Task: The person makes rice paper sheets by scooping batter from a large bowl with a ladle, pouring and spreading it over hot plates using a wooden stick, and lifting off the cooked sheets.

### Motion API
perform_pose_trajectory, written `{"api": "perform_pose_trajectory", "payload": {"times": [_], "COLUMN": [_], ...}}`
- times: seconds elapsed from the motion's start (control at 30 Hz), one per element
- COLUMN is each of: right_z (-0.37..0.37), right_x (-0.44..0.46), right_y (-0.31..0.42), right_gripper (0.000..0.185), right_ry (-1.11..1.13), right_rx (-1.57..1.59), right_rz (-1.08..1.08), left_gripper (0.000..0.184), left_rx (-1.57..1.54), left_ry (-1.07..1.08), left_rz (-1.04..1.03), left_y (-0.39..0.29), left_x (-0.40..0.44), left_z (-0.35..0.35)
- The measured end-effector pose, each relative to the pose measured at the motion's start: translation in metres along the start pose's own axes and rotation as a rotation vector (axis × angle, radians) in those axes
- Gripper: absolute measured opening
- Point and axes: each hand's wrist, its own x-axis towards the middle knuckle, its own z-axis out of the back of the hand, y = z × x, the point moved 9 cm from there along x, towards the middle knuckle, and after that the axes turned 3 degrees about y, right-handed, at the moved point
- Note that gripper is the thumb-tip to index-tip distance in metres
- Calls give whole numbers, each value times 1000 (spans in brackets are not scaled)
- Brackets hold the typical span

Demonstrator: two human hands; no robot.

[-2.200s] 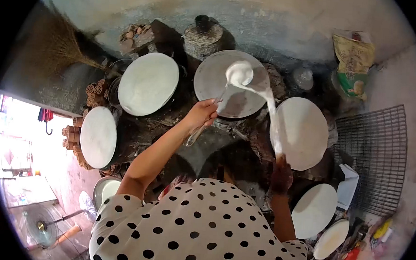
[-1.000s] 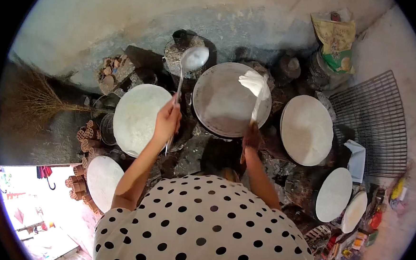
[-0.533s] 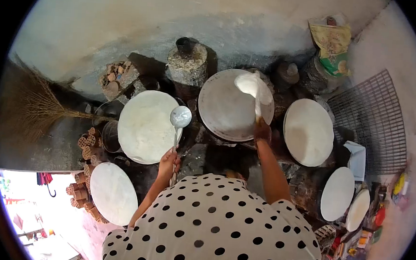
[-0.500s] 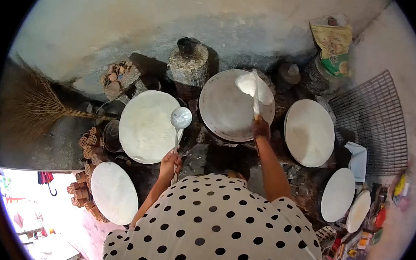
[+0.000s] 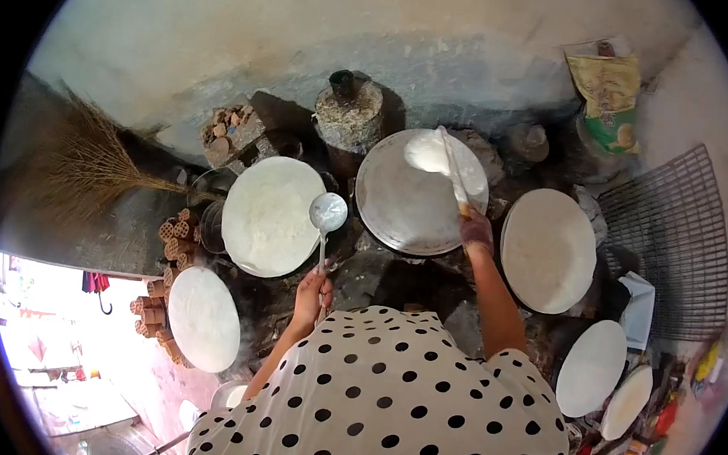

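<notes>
My left hand [image 5: 313, 293] is closed around the handle of a metal ladle [image 5: 328, 212]. The ladle's bowl, coated with whitish residue, is held up between two round plates. In my right hand [image 5: 475, 231] is a long, flat spatula [image 5: 453, 168], its blade smeared white and reaching over the middle griddle [image 5: 394, 217]. A patch of wet white batter [image 5: 428, 151] lies on the far part of that griddle, just left of the blade. Left of the ladle is a round, pale griddle [image 5: 271, 218] with a whitish surface.
To the right sits another pale round disc [image 5: 549, 251]. Smaller white discs [image 5: 204, 319] lean at lower left and lower right [image 5: 592, 368]. Also around are a twig broom [image 5: 101, 170], perforated clay cylinders [image 5: 152, 310], a wire rack [image 5: 671, 246], a white tray [image 5: 637, 311] and a sack [image 5: 609, 101].
The batter patch now lies farther left on the middle griddle, and the spatula blade has gone from over it to its right side. The ladle stays upright in my left hand. The view has shifted slightly.
</notes>
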Motion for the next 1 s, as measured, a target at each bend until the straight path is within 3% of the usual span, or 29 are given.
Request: {"api": "perform_pose_trajectory", "payload": {"times": [0.07,0.13,0.2,0.27,0.3,0.33,0.4,0.43,0.5,0.53,0.6,0.73,0.8,0.87,0.93,1.0], "right_z": [-24,-39,-37,-30,-11,24,-5,-19,-28,-18,-51,-40,-20,28,43,-4], "right_x": [9,23,30,29,30,12,55,60,59,30,28,6,28,31,27,38], "right_y": [14,38,36,44,38,45,-24,-29,-23,15,34,59,50,36,38,35], "right_gripper": [47,46,49,49,48,45,45,45,44,45,44,48,48,48,46,48], "right_ry": [71,105,182,332,254,193,224,233,53,9,224,398,228,156,1,67], "right_rx": [-27,-257,-199,-72,11,165,589,588,-52,-184,-423,-288,-358,-168,-149,-296], "right_rz": [1,106,80,294,305,253,69,69,175,274,150,201,353,139,136,184], "left_gripper": [37,37,36,35,34,34,33,34,34,34,34,35,34,34,34,34], "left_rx": [-41,-81,-90,-118,-136,-141,-196,-172,-168,-165,-192,-199,-224,-257,-186,-218], "left_ry": [-33,-63,-78,-109,-123,-131,-117,-114,-131,-139,-153,-181,-182,-193,-216,-218], "left_rz": [25,49,47,69,75,65,29,8,14,17,35,52,46,41,25,51], "left_y": [7,13,17,13,12,13,20,22,26,27,31,34,34,34,29,37], "left_x": [-6,-7,-11,-20,-23,-23,-29,-33,-37,-40,-41,-43,-43,-46,-52,-50], "left_z": [-2,-5,-9,-20,-24,-23,-22,-21,-21,-22,-24,-33,-35,-39,-45,-42]}}
